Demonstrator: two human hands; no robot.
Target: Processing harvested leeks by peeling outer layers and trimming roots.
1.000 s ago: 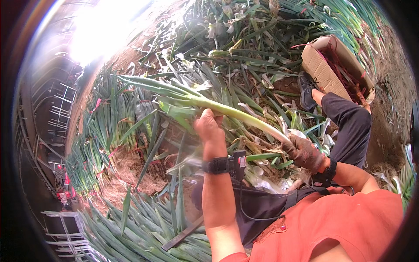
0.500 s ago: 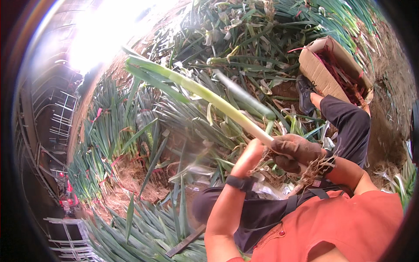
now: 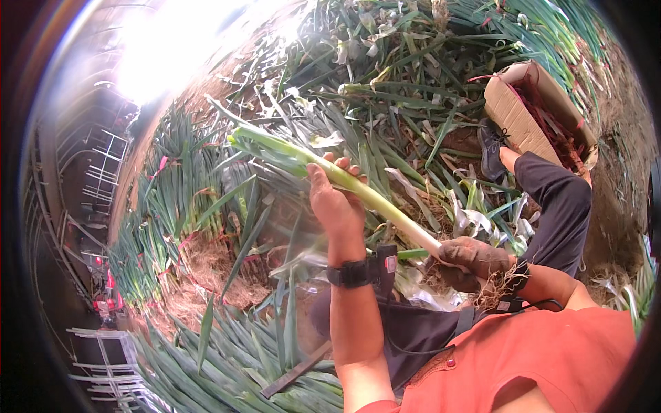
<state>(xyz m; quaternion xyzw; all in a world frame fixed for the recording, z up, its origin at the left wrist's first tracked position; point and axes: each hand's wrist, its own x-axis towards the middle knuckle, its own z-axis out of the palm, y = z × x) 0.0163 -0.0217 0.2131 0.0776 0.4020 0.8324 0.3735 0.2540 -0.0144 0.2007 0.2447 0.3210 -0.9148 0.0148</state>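
Observation:
A long green onion [image 3: 385, 205] slants across the middle, its cut-looking green leaf end up to the left and its white end down to the right. Around its lower white end, my right hand [image 3: 474, 261], in a brown work glove, is closed. Thin roots [image 3: 497, 288] hang out below that glove. My left hand [image 3: 337, 196], bare, has its thumb and fingers on either side of the stalk near the leaves. A black band [image 3: 348, 274] circles my left wrist. Loose leaves and peeled pale skins lie under the stalk.
Bundled green onions [image 3: 186, 186] stand at the left, with more onion leaves [image 3: 234, 365] spread near lower left. A cardboard box [image 3: 520, 117] with reddish strips stands beside my shoe [image 3: 491, 148]. A leaf heap [image 3: 385, 76] covers the far side. A flat strip [image 3: 296, 370] lies near my knee.
My left hand has moved up and left from beside the right glove to the leafy part of the stalk. The right glove still holds the root end. The leaf end has shifted slightly right and down.

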